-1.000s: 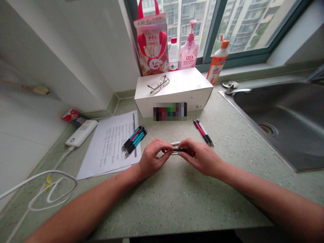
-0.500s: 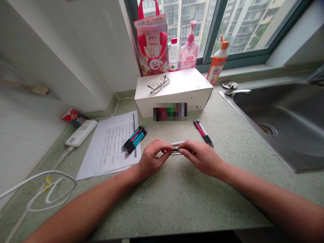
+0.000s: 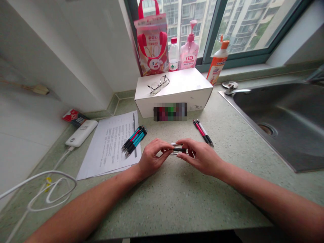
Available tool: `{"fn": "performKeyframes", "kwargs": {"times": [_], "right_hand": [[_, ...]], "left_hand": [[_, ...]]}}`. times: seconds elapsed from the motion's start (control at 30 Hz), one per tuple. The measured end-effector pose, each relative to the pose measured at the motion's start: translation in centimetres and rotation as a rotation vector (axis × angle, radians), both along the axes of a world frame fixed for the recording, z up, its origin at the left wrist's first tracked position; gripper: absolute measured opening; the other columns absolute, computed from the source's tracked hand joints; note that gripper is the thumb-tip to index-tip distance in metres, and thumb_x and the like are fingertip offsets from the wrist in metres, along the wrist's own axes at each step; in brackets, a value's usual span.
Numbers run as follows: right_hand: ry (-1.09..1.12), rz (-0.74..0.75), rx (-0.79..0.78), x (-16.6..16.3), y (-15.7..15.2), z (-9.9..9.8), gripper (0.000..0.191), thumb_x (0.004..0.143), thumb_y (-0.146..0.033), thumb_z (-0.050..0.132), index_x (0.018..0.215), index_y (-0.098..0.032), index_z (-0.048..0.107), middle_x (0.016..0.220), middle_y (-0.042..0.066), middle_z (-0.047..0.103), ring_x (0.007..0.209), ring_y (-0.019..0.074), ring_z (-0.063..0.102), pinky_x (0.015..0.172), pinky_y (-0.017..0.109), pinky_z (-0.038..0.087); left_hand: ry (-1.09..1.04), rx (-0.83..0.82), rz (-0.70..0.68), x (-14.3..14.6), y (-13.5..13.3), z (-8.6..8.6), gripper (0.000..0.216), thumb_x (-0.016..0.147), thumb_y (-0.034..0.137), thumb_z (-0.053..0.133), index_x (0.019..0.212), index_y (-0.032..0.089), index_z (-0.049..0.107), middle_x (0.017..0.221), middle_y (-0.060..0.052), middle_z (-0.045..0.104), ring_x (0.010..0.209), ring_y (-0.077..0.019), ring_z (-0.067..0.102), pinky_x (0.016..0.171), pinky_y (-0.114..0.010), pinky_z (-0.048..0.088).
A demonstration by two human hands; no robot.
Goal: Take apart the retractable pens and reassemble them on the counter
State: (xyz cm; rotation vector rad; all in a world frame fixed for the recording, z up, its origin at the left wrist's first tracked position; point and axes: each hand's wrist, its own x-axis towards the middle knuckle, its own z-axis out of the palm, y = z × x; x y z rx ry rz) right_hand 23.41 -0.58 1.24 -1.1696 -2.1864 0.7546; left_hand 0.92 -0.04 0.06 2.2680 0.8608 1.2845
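Observation:
Both of my hands meet over the middle of the green counter, pinching one pen (image 3: 178, 149) between them. My left hand (image 3: 152, 159) grips its left end with curled fingers. My right hand (image 3: 201, 157) grips the black part at the right end. A white pen part shows just behind the fingers. A bundle of several blue, red and black pens (image 3: 134, 136) lies on a printed sheet (image 3: 111, 145) to the left. Two more pens (image 3: 203, 132), one red and one white, lie to the right of my hands.
A white box (image 3: 174, 90) with glasses (image 3: 158, 84) on it stands behind. Bottles and a red gift bag line the windowsill. A steel sink (image 3: 283, 118) is at the right. A power bank (image 3: 81, 132) and white cable (image 3: 48, 189) lie left.
My right hand closed in toward the left along the pen, then drew back slightly, showing more of the black part. The left hand stayed in place.

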Motion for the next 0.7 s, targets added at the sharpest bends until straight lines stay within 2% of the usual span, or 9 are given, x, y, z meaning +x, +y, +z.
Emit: {"fn": "performKeyframes", "kwargs": {"times": [0.07,0.13,0.2,0.27,0.37,0.43,0.5,0.7], "right_hand": [[-0.009,-0.02,-0.003,-0.02,-0.03,0.0,0.027,0.092,-0.039,0.061,0.109,-0.018,0.062,0.076,0.001,0.068,0.057,0.0124,0.057,0.056,0.026,0.04],[-0.021,-0.024,0.008,-0.03,-0.06,0.07,0.021,0.095,-0.038,0.057,0.1,-0.018,0.063,0.074,0.001,0.068,0.059,0.0132,0.058,0.057,0.027,0.039],[-0.031,-0.004,0.013,-0.04,-0.06,0.16,0.023,0.099,-0.036,0.049,0.094,-0.019,0.064,0.075,0.002,0.068,0.063,0.0143,0.06,0.059,0.027,0.04],[-0.028,0.01,0.01,-0.06,-0.05,0.2,0.025,0.101,-0.036,0.047,0.096,-0.02,0.065,0.077,0.002,0.069,0.065,0.0146,0.061,0.062,0.027,0.041],[-0.021,-0.004,-0.001,-0.08,-0.07,0.14,0.023,0.095,-0.038,0.057,0.107,-0.019,0.064,0.08,0.002,0.069,0.061,0.0131,0.059,0.06,0.027,0.041],[-0.035,-0.02,0.0,-0.08,-0.09,0.08,0.023,0.093,-0.037,0.061,0.105,-0.018,0.062,0.078,0.002,0.068,0.058,0.0126,0.057,0.059,0.026,0.039],[-0.062,-0.021,0.013,-0.07,-0.08,0.07,0.019,0.096,-0.036,0.056,0.097,-0.018,0.062,0.075,0.002,0.067,0.06,0.0136,0.057,0.059,0.026,0.038],[-0.124,0.035,0.008,-0.03,0.07,0.2,0.037,0.103,-0.039,0.038,0.082,-0.02,0.062,0.072,0.003,0.065,0.064,0.0152,0.058,0.061,0.027,0.038]], "left_hand": [[0.0,0.001,0.0,0.0,0.01,0.01,0.007,0.091,0.013,0.068,0.097,0.018,0.069,0.086,-0.005,0.075,0.076,-0.0152,0.066,0.071,-0.03,0.053],[0.005,-0.001,0.0,-0.02,0.02,0.01,0.008,0.091,0.013,0.068,0.097,0.018,0.069,0.086,-0.005,0.075,0.076,-0.0152,0.066,0.071,-0.03,0.053],[0.012,-0.003,0.005,-0.05,0.03,-0.01,0.007,0.091,0.014,0.068,0.097,0.018,0.069,0.086,-0.005,0.075,0.076,-0.0155,0.066,0.071,-0.03,0.053],[0.013,0.0,0.008,-0.07,0.03,-0.02,0.007,0.092,0.015,0.067,0.098,0.019,0.069,0.086,-0.005,0.075,0.076,-0.0154,0.066,0.071,-0.031,0.053],[0.009,0.004,0.005,-0.07,0.03,-0.01,0.007,0.091,0.014,0.068,0.097,0.018,0.069,0.085,-0.004,0.075,0.075,-0.0149,0.066,0.071,-0.03,0.053],[0.012,0.004,0.004,-0.07,0.04,0.02,0.007,0.091,0.014,0.068,0.097,0.018,0.069,0.085,-0.004,0.075,0.075,-0.0149,0.066,0.07,-0.03,0.053],[0.018,0.005,0.003,-0.07,0.06,0.06,0.006,0.092,0.016,0.067,0.097,0.018,0.069,0.085,-0.004,0.075,0.076,-0.015,0.067,0.07,-0.03,0.053],[0.038,-0.004,0.005,-0.09,0.07,0.07,0.004,0.093,0.017,0.067,0.095,0.018,0.07,0.083,-0.005,0.076,0.075,-0.0154,0.067,0.071,-0.03,0.054]]}}
